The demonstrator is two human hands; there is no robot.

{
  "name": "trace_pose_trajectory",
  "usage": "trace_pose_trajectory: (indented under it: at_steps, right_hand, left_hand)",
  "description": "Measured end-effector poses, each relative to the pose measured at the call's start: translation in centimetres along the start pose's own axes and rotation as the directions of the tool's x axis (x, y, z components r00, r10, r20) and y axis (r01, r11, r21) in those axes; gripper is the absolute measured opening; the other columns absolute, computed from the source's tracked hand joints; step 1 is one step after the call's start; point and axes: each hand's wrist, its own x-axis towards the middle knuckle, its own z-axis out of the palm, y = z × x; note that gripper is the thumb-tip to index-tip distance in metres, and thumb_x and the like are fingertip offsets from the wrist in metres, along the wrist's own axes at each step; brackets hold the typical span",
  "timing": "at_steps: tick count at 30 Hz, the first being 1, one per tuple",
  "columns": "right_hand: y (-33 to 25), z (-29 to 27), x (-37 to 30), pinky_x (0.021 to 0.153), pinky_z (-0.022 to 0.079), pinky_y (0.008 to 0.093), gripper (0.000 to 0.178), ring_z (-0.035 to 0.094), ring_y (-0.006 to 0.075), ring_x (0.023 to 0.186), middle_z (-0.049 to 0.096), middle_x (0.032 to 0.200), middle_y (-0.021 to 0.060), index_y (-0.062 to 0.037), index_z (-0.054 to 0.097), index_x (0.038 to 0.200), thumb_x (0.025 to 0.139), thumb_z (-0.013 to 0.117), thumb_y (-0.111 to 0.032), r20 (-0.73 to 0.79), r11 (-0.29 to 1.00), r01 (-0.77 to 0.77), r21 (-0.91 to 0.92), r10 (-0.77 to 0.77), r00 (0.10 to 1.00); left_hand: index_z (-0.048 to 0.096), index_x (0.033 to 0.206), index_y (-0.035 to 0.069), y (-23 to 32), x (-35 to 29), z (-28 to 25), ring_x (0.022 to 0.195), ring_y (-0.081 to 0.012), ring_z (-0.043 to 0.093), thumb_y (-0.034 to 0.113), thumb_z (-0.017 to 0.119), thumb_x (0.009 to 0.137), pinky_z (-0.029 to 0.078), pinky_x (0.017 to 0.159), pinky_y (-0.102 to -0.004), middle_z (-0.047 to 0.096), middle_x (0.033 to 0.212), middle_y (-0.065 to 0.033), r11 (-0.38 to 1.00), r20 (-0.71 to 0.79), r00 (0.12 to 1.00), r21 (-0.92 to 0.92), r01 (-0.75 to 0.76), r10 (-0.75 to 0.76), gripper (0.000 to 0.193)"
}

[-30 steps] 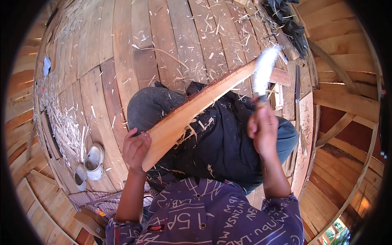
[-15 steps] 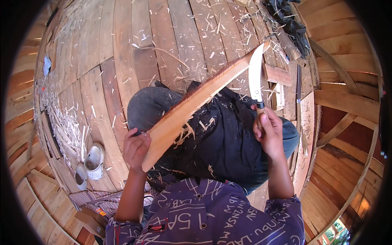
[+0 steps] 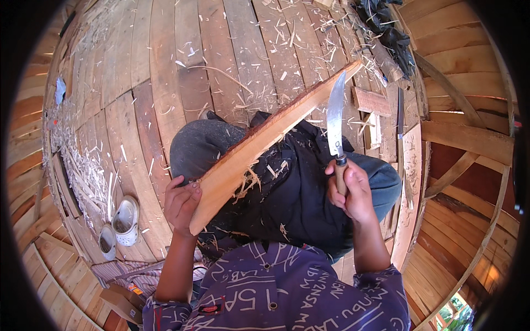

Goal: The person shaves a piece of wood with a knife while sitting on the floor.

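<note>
A long wooden board (image 3: 248,151) with a dark, rough upper edge slants across my lap, its far end toward the upper right. My left hand (image 3: 183,205) grips its near end, thumb on top and fingers over the edge. In my right hand (image 3: 352,190) is a curved knife (image 3: 335,113), held by its wooden handle with the blade pointing up and away from me. The blade stands to the right of the board; whether it touches the board is hard to tell. Curled shavings (image 3: 247,182) cling along the board's lower edge and lie on the dark cloth (image 3: 303,198) over my lap.
Pale clogs (image 3: 126,220) stand on the plank floor (image 3: 165,105) at the left, near a heap of shavings (image 3: 83,176). A short wood block (image 3: 371,102) and a dark, narrow tool (image 3: 401,113) lie at the right. Black plastic (image 3: 392,38) is at the far right.
My right hand has moved left and slightly toward me, and the knife has come with it, its blade now lower. My left hand and the board have barely moved.
</note>
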Motion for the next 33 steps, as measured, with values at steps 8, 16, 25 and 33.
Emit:
trace_pose_trajectory:
  at_steps: [8,16,25,33]
  right_hand:
    - [-2.2,2.4,1.9,0.047,0.035,0.0205,0.021,0.042,0.0037,0.052,0.046,0.064,-0.0026,-0.0035,0.057,0.106,0.095,0.053,-0.021,-0.151,0.821,-0.001,-0.571,-0.104,0.983]
    - [-0.6,2.7,1.6,0.052,0.037,0.0183,0.023,0.044,0.0015,0.058,0.051,0.069,-0.0025,0.0,0.06,0.102,0.095,0.053,-0.021,-0.017,0.864,-0.046,-0.502,0.044,0.999]
    - [0.4,3.7,1.4,0.049,0.035,0.0193,0.025,0.044,0.0023,0.055,0.047,0.066,-0.0049,-0.0011,0.059,0.103,0.095,0.054,-0.025,-0.09,0.949,-0.114,-0.294,0.091,0.992]
    - [0.0,3.2,1.3,0.045,0.035,0.0203,0.023,0.044,0.0035,0.05,0.049,0.064,-0.0015,-0.0028,0.058,0.101,0.096,0.05,-0.024,-0.051,0.932,-0.15,-0.33,0.141,0.989]
  left_hand:
    - [0.062,0.088,0.003,-0.4,-0.4,0.1,0.074,-0.0254,0.063,0.0,0.063,0.079,0.049,0.084,-0.0505,0.064,0.081,-0.0117,1.0,0.001,1.0,0.016,-0.024,0.024,0.009]
    - [0.063,0.088,0.002,-0.3,-0.3,0.0,0.078,-0.0248,0.062,-0.002,0.062,0.078,0.048,0.086,-0.051,0.064,0.083,-0.0118,0.999,0.008,0.999,-0.013,-0.034,0.034,0.011]
    - [0.062,0.074,0.003,0.0,0.4,0.1,0.073,-0.0209,0.063,-0.007,0.072,0.069,0.052,0.081,-0.046,0.064,0.076,-0.0072,0.999,-0.025,0.999,0.017,-0.028,0.029,0.014]
    - [0.061,0.073,0.003,-0.3,0.6,0.2,0.072,-0.0201,0.062,-0.007,0.073,0.069,0.052,0.08,-0.0459,0.062,0.074,-0.0064,0.997,-0.027,0.998,0.05,-0.061,0.063,0.015]
